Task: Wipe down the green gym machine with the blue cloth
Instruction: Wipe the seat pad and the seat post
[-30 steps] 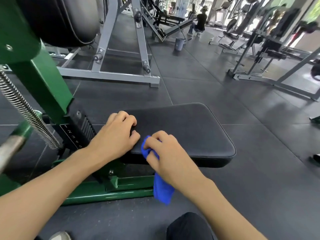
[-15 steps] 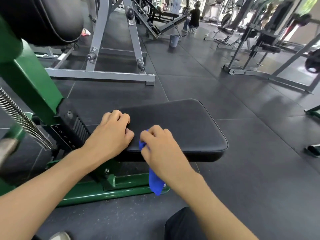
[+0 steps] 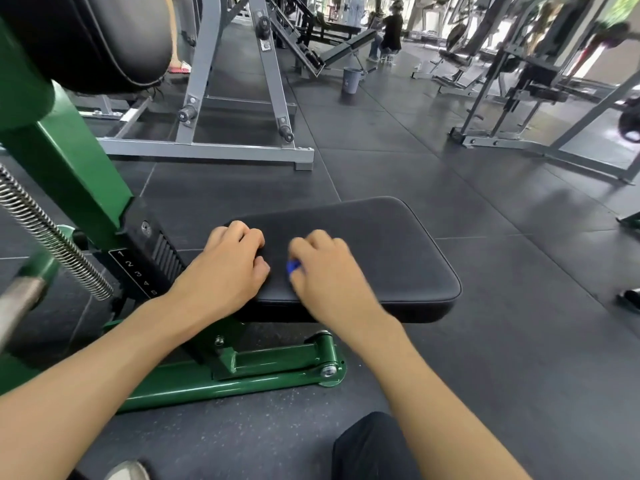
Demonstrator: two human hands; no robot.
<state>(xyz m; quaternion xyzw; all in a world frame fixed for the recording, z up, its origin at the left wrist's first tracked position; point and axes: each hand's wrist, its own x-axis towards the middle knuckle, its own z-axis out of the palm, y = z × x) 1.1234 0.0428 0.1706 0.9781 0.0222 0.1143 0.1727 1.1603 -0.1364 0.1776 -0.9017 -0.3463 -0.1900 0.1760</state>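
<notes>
The green gym machine (image 3: 72, 168) stands at the left, with a green base bar (image 3: 242, 374) low on the floor and a black padded seat (image 3: 388, 251) in the middle. My left hand (image 3: 225, 271) rests on the seat's near left part, fingers curled over the pad. My right hand (image 3: 325, 275) lies on the seat just to the right, bunched around the blue cloth (image 3: 292, 266). Only a small blue bit of the cloth shows under the fingers; the remainder is hidden by the hand.
A coiled steel spring (image 3: 52, 233) and a metal bar run along the left edge. A numbered adjustment scale (image 3: 136, 273) sits beside the seat. Grey machine frames (image 3: 207, 150) stand behind and at the right (image 3: 540, 147). A bin (image 3: 351, 81) and a seated person are far back.
My right hand moved up from the seat's front edge onto its top. The cloth that hung down below the seat is now gathered under the hand. The left hand stayed put.
</notes>
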